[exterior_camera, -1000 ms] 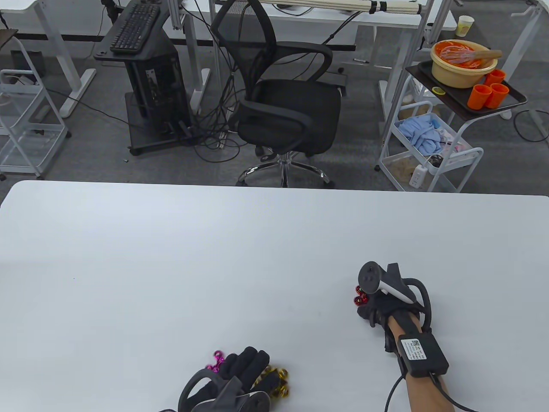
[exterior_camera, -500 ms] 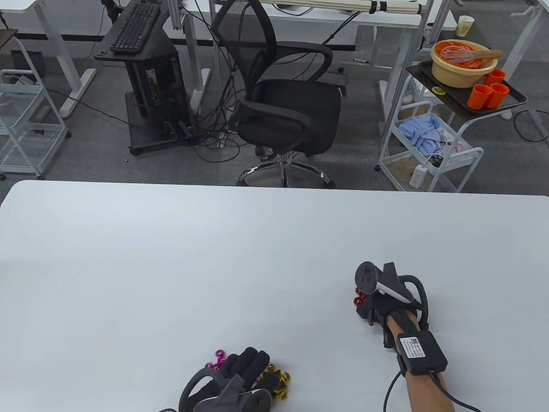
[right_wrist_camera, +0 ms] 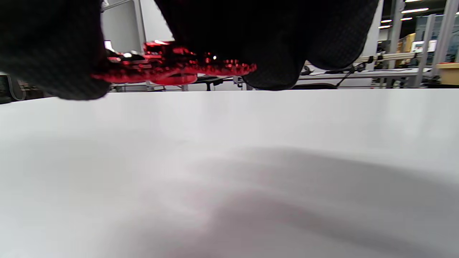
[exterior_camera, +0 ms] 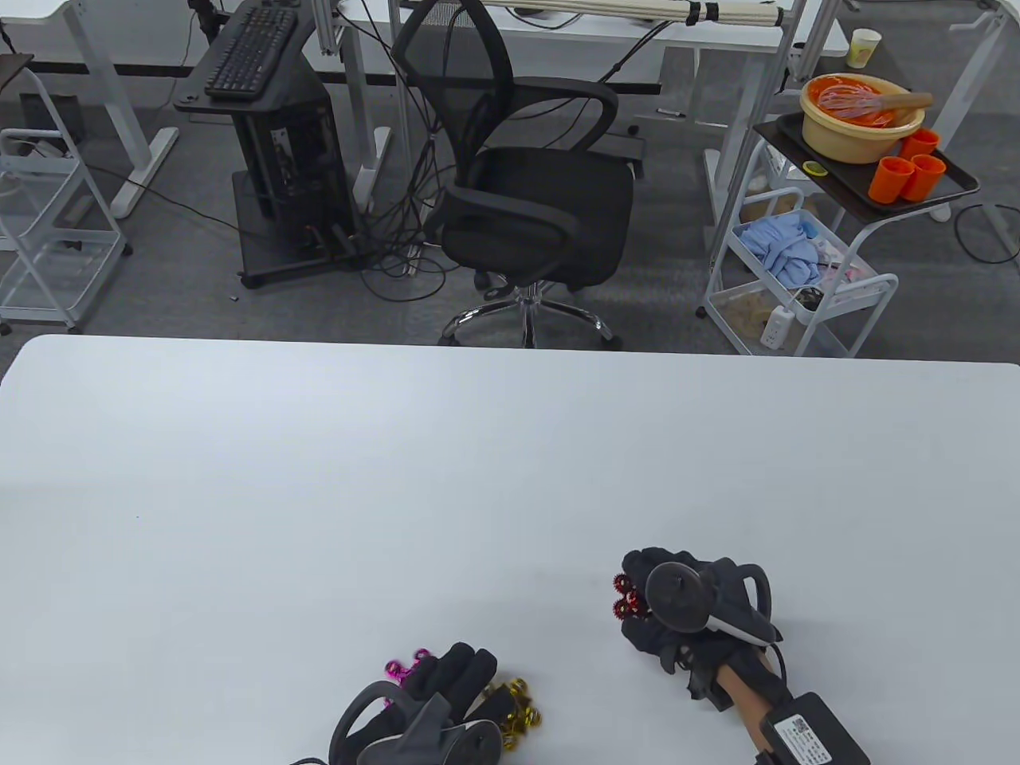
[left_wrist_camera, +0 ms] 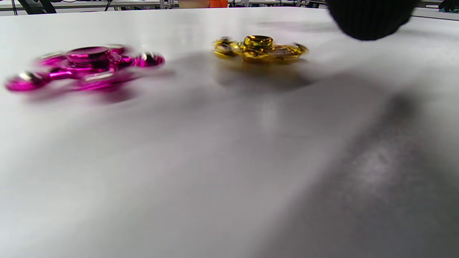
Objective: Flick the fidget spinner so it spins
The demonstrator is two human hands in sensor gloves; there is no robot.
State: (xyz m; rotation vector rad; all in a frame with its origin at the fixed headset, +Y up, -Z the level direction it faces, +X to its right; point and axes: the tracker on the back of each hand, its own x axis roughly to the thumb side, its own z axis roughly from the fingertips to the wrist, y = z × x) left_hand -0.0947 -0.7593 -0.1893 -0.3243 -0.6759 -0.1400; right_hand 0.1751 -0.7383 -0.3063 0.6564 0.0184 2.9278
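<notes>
Right hand (exterior_camera: 677,613) grips red spinner (right_wrist_camera: 172,68) above table (exterior_camera: 319,478); left hand (exterior_camera: 446,701) relaxed between pink spinner (left_wrist_camera: 82,66), gold spinner (left_wrist_camera: 260,48)

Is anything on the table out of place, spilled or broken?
Nothing stands out. The pink spinner and gold spinner lie flat on the white table, apart. The right hand holds the red spinner level above it. No spill or damage shows.

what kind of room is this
Likely an office or lab workspace: a white table faces a black office chair, a keyboard sits on a computer stand, and a wheeled cart stands beside other desks.
</notes>
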